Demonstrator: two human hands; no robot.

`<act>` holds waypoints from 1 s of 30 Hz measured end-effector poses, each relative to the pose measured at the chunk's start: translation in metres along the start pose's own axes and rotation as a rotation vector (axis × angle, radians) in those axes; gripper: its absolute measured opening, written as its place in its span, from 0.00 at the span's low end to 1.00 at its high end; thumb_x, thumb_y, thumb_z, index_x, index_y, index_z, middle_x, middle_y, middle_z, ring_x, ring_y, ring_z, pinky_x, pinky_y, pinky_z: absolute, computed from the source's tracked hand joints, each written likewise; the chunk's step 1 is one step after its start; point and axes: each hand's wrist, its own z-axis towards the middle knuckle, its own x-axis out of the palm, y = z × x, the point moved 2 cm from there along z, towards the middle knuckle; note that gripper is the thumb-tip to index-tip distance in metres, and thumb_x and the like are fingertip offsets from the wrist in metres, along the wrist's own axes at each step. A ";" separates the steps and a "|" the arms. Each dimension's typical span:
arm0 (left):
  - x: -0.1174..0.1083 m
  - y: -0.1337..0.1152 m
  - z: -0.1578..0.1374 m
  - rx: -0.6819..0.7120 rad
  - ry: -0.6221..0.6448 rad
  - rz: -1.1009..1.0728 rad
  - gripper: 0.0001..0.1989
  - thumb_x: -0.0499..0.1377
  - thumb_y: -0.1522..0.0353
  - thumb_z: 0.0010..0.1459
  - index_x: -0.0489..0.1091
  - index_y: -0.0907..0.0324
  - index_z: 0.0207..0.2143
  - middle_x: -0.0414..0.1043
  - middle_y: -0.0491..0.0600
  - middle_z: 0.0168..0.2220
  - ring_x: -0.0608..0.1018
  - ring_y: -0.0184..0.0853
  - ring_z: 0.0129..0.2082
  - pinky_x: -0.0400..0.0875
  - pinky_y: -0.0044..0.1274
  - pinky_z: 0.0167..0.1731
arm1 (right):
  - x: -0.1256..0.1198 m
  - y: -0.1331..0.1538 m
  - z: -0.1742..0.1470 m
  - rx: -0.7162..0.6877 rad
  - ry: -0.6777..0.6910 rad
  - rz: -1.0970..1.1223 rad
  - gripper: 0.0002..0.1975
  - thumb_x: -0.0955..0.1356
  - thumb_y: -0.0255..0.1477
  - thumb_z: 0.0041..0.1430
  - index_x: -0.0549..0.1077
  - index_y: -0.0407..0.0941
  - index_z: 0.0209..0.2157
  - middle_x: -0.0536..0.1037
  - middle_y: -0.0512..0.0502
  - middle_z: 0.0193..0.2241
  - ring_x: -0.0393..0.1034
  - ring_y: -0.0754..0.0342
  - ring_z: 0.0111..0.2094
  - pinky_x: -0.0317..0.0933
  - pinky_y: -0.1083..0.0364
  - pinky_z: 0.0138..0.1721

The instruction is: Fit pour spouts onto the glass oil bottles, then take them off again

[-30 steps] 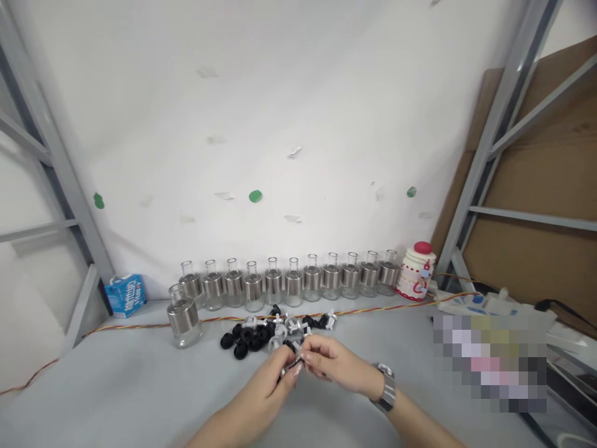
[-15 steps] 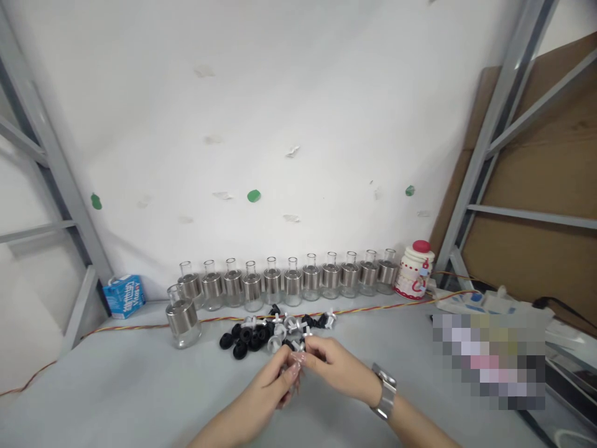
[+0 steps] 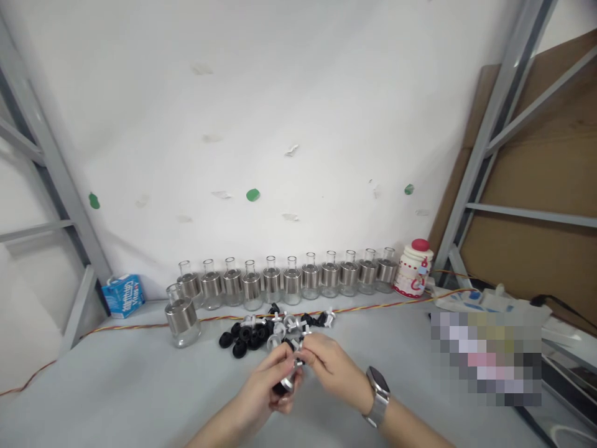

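Observation:
My left hand is closed around a small black-and-silver cap-like part, whose lower end shows between the fingers. The fingertips of my right hand are pinched against its upper end, close to my left thumb. What exactly lies between those right fingertips is mostly covered. Just beyond both hands is a loose pile of black rubbery caps and white plastic fittings. A glass bottle with a metal sleeve stands apart at the left, in front of a row of similar bottles.
A twisted red-and-yellow wire crosses the grey table. A blue carton stands at the far left. By the row's right end is a white jar with a red lid. White power strips lie at the right.
Both hands have turned slightly, and the black-and-silver part now shows below my left fingers. My right wrist has rotated, bringing the watch face into view. The bottles and the pile have not moved.

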 end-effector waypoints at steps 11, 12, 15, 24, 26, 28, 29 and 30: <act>-0.008 0.009 0.005 -0.005 -0.046 0.004 0.14 0.48 0.55 0.55 0.59 0.57 0.34 0.61 0.42 0.25 0.57 0.21 0.16 0.45 0.16 0.16 | 0.011 -0.001 -0.002 0.105 -0.035 0.091 0.18 0.52 0.37 0.62 0.56 0.45 0.21 0.63 0.52 0.21 0.56 0.59 0.24 0.50 0.59 0.28; -0.009 0.010 0.006 -0.007 -0.063 0.007 0.15 0.48 0.55 0.54 0.59 0.57 0.35 0.62 0.42 0.25 0.57 0.21 0.16 0.45 0.16 0.16 | 0.011 0.000 -0.002 0.105 -0.022 0.106 0.18 0.52 0.37 0.62 0.57 0.44 0.21 0.63 0.52 0.21 0.57 0.59 0.24 0.50 0.59 0.28; -0.012 0.013 0.007 -0.025 -0.079 -0.005 0.18 0.48 0.53 0.54 0.60 0.58 0.36 0.62 0.42 0.24 0.58 0.21 0.15 0.46 0.16 0.15 | 0.008 0.001 -0.002 0.081 -0.012 0.129 0.18 0.53 0.37 0.62 0.57 0.44 0.21 0.63 0.52 0.21 0.57 0.59 0.24 0.50 0.59 0.28; -0.010 0.014 0.006 -0.024 -0.030 -0.013 0.19 0.47 0.52 0.54 0.61 0.60 0.32 0.61 0.42 0.22 0.57 0.21 0.15 0.47 0.16 0.15 | 0.005 0.001 -0.002 0.003 -0.035 0.054 0.17 0.54 0.35 0.62 0.56 0.44 0.21 0.62 0.53 0.20 0.55 0.59 0.24 0.49 0.60 0.27; -0.007 0.011 0.003 -0.012 -0.033 0.004 0.18 0.48 0.53 0.54 0.61 0.59 0.32 0.61 0.42 0.23 0.58 0.21 0.15 0.47 0.17 0.16 | 0.007 0.000 -0.002 0.003 -0.034 0.030 0.17 0.54 0.35 0.62 0.56 0.44 0.21 0.61 0.53 0.20 0.55 0.59 0.24 0.49 0.60 0.28; -0.003 0.007 0.000 0.009 -0.021 0.012 0.16 0.49 0.54 0.54 0.60 0.59 0.33 0.61 0.42 0.24 0.59 0.21 0.16 0.47 0.17 0.17 | 0.007 -0.002 -0.003 0.018 -0.038 0.020 0.17 0.54 0.35 0.61 0.56 0.44 0.21 0.61 0.53 0.20 0.55 0.59 0.24 0.49 0.60 0.28; -0.001 0.005 -0.001 0.022 -0.016 0.017 0.16 0.49 0.55 0.54 0.60 0.59 0.33 0.61 0.42 0.24 0.58 0.21 0.17 0.47 0.17 0.17 | 0.008 -0.002 -0.003 0.027 -0.041 0.022 0.17 0.54 0.35 0.61 0.56 0.44 0.20 0.61 0.53 0.20 0.55 0.59 0.24 0.49 0.60 0.27; 0.001 0.003 -0.002 0.033 -0.016 0.025 0.15 0.50 0.56 0.54 0.60 0.59 0.32 0.61 0.41 0.24 0.59 0.21 0.17 0.47 0.17 0.17 | 0.008 -0.002 -0.003 0.035 -0.044 0.027 0.17 0.54 0.36 0.61 0.55 0.45 0.20 0.61 0.53 0.20 0.55 0.59 0.24 0.49 0.60 0.27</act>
